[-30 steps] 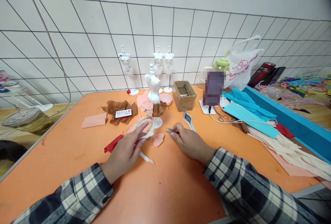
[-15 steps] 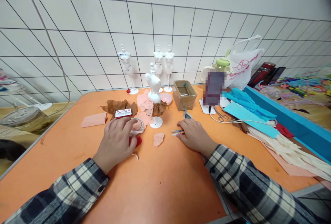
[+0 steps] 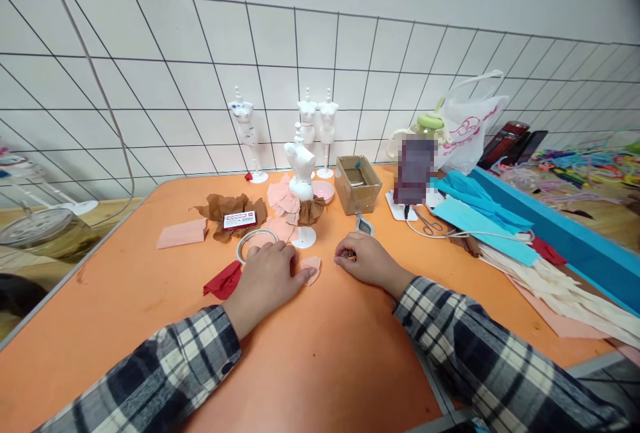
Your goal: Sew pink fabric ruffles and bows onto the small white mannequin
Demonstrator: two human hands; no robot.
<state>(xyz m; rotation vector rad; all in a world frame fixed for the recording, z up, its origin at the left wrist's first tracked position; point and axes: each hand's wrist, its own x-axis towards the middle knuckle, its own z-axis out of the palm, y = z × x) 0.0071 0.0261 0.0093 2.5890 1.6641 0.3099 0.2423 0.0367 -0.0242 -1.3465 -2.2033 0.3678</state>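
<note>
My left hand lies flat on the orange table, fingers out, the tips touching a small pink paper piece. A white tape roll lies just beyond its knuckles. My right hand is curled shut on small metal snips, of which only a bit shows at the fingers. Behind both hands stands a white mini mannequin wearing pink and brown crepe paper ruffles.
A red paper scrap, brown paper with a card and a pink sheet lie left. A cardboard box, a phone on a stand, scissors and blue paper sheets are right. More mannequins line the wire grid.
My left hand set the tape roll down by the mannequin and slid right onto the pink piece. My right hand drew back slightly and closed round the snips.
</note>
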